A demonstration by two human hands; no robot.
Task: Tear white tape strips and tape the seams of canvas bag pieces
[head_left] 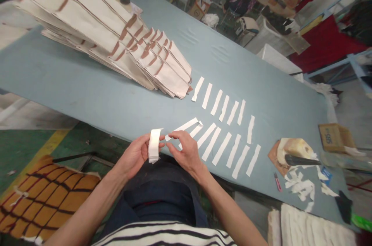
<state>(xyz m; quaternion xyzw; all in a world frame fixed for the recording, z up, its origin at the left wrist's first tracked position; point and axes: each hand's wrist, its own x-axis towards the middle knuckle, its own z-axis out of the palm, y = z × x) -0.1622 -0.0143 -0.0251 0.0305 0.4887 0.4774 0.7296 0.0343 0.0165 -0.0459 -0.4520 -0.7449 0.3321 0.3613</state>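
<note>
My left hand (137,152) is closed around a stack of white fabric strips (154,146), folded over at the top, with layered ends hanging below. Just to its right is my right hand (185,151), thumb and forefinger apart and nothing visible between them. Behind those fingertips lies a white strip (184,125), its near end partly covered by the hand. More single strips (221,149) are laid out at a slant on the blue-grey table (279,114), in a near row and a far row.
A large pile of cream fabric pieces with brown edging (116,36) covers the table's left part. At the right are an iron (296,153), a pink-handled cutter (278,182) and crumpled white scraps (300,186). A brown padded stool (49,199) stands at the lower left.
</note>
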